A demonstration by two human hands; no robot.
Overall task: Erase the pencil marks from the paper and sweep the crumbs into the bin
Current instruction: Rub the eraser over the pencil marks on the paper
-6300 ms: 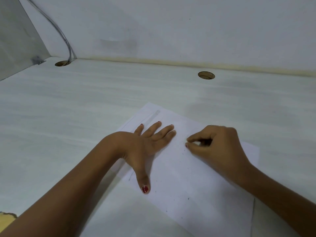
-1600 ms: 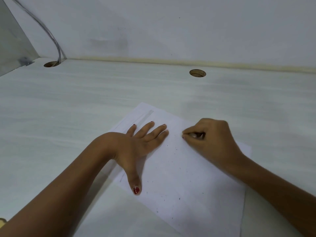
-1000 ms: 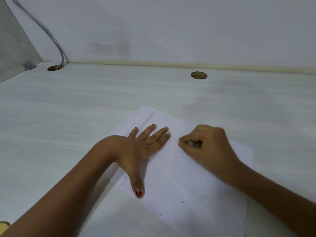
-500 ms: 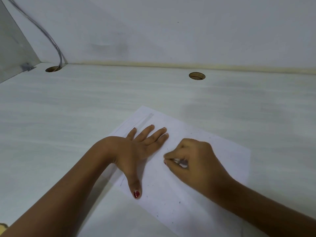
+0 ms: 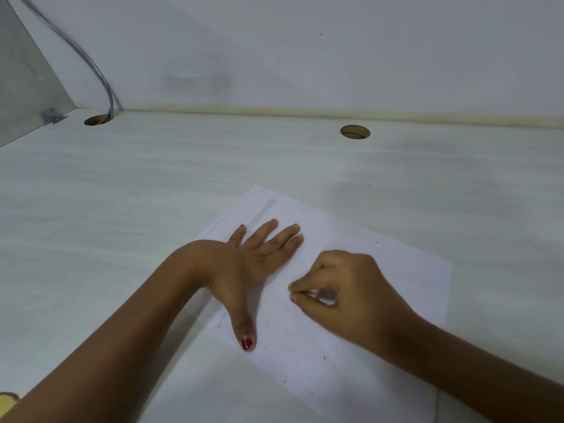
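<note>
A white sheet of paper (image 5: 396, 270) lies at an angle on the pale desk (image 5: 152, 209). My left hand (image 5: 253, 264) lies flat on its left part, fingers straight and spread, thumb pointing toward me. My right hand (image 5: 351, 294) sits on the middle of the sheet, its fingers curled and pinching a small whitish eraser (image 5: 320, 296) that touches the paper. Several tiny dark eraser crumbs (image 5: 323, 358) are scattered over the sheet. A faint pencil line (image 5: 222, 319) shows near my left thumb. No bin is in view.
Two round cable holes (image 5: 355, 131) (image 5: 98, 120) are cut in the desk near the back wall. A grey cable (image 5: 91, 65) runs down into the left one. A panel (image 5: 21, 80) closes the desk's left side. Something yellow (image 5: 7, 401) shows at the bottom left.
My right hand has moved with the eraser from the sheet's far middle toward me and left, rubbing over the paper. More dark crumbs lie on the sheet. My left hand has stayed flat.
</note>
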